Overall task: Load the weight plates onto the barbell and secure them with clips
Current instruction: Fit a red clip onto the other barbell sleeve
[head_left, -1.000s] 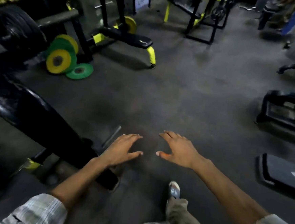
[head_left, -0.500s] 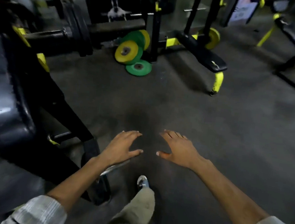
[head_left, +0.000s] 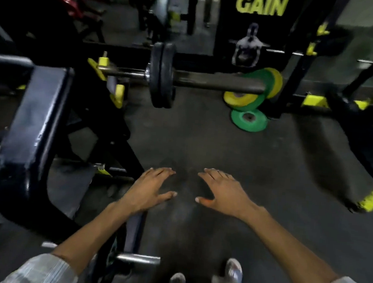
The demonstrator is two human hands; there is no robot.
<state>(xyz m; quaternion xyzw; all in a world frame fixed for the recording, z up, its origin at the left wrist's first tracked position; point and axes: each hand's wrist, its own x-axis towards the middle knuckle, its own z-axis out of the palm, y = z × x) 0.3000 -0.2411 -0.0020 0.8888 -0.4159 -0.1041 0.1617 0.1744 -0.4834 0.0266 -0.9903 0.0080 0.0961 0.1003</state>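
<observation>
A barbell (head_left: 217, 84) rests across a rack ahead of me, its sleeve end pointing right. Two black plates (head_left: 163, 74) sit on the sleeve near the collar. Beyond the sleeve end, yellow and green plates (head_left: 243, 99) lean against the frame, and a green plate (head_left: 249, 120) lies flat on the floor. My left hand (head_left: 150, 190) and my right hand (head_left: 222, 192) hover side by side over the floor, palms down, fingers spread, holding nothing. No clip is visible.
A black padded bench (head_left: 32, 133) stands at left, with a chrome peg (head_left: 137, 258) low beside my left arm. Another bench with yellow feet (head_left: 370, 198) is at right. A black "GAIN" poster (head_left: 257, 28) hangs behind. My shoes (head_left: 233, 271) are below.
The view has swung left and closer to the rack; the barbell with black plates now sits in front of me. Both hands keep the same spread pose.
</observation>
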